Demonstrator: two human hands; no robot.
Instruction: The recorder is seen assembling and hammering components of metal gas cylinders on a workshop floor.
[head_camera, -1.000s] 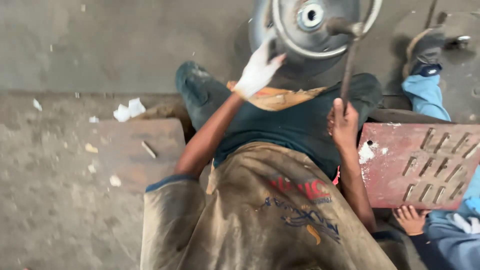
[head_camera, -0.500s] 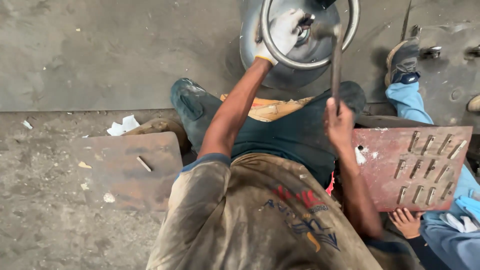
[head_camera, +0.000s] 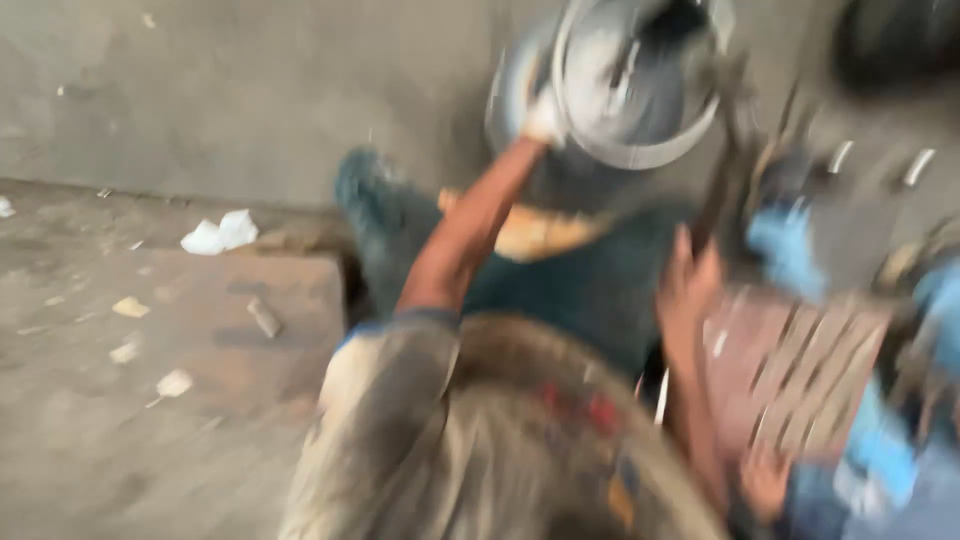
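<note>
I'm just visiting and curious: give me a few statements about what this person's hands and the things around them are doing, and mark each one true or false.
1. The left hand is at the rim of the round metal cylinder. True.
2. The right hand grips a dark hammer handle. True.
3. The reddish metal plate lies to the person's left. False: it lies to the right, beside the right hand.
4. The picture is sharp. False: it is blurred.
5. Crumpled white paper lies on the floor. True.
</note>
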